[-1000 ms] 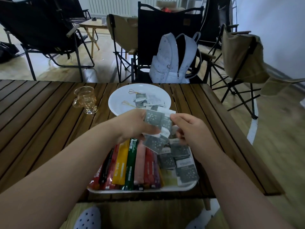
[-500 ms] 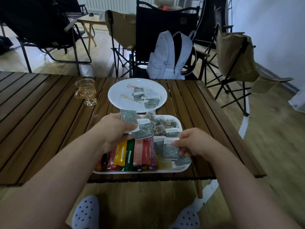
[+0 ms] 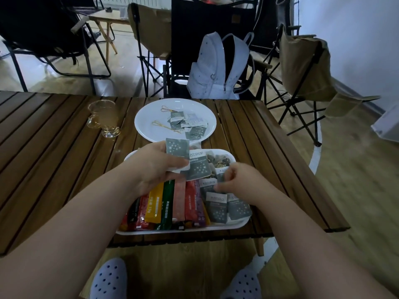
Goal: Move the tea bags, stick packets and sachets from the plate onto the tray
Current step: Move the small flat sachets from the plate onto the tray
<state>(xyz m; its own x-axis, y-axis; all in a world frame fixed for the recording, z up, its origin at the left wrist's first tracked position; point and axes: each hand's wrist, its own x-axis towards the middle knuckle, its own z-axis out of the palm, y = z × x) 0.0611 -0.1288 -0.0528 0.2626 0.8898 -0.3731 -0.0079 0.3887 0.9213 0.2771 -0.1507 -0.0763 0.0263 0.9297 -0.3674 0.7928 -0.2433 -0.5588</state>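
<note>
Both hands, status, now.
Left hand: holding two grey sachets above the tray.
Right hand: fingers curled, pinching another sachet in the tray.

dim, bluish indoor light; window glare on the floor [image 3: 121, 50] behind; wide-angle bending and blur at edges.

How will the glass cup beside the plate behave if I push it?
The glass cup looks thin and clear, so it is probably fragile. Its foot is narrower than its bowl, so a push may tip it rather than slide it.
</note>
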